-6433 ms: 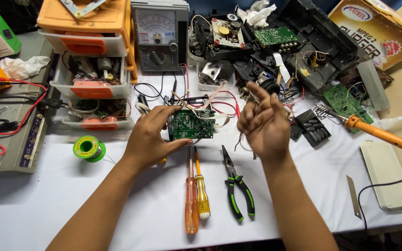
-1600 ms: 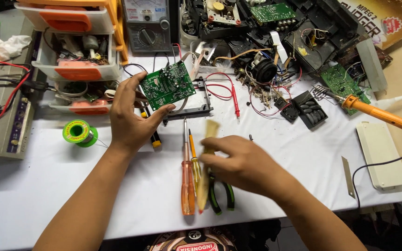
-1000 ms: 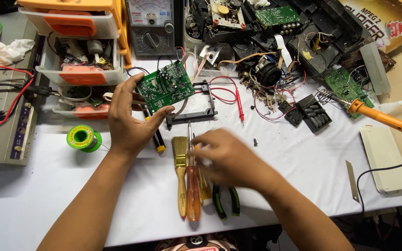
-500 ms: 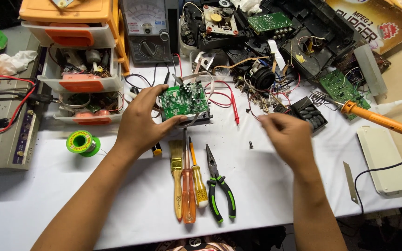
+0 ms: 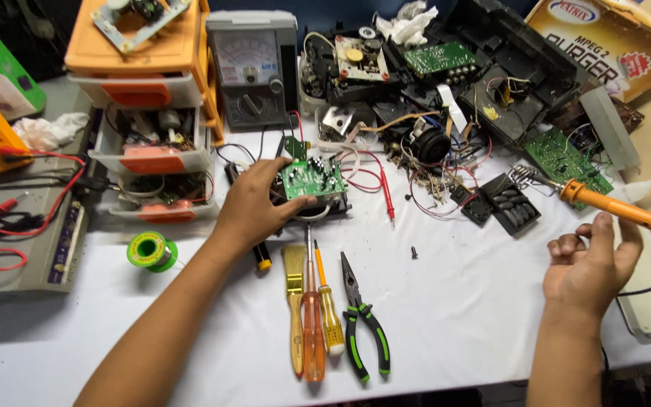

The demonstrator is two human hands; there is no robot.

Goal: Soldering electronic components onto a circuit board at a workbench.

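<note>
The left hand (image 5: 254, 207) is gripping the small green circuit board (image 5: 312, 177), thumb along its near edge and fingers curled over its left side, so the board is sitting tilted with its component face up toward the camera, over a dark frame on the white table (image 5: 461, 301). To the right of the board, well apart, the right hand (image 5: 591, 264) is hovering with fingers loosely spread and clamped on nothing, just below the orange soldering iron (image 5: 615, 211); whether a fingertip is touching the handle is hard to tell. Just in front of the board, a brush (image 5: 294, 301), two screwdrivers (image 5: 314, 316) and green-handled pliers (image 5: 363, 328) are lying side by side, handles toward the person for easy pickup. A green solder spool (image 5: 151, 250) is resting left of the board.
</note>
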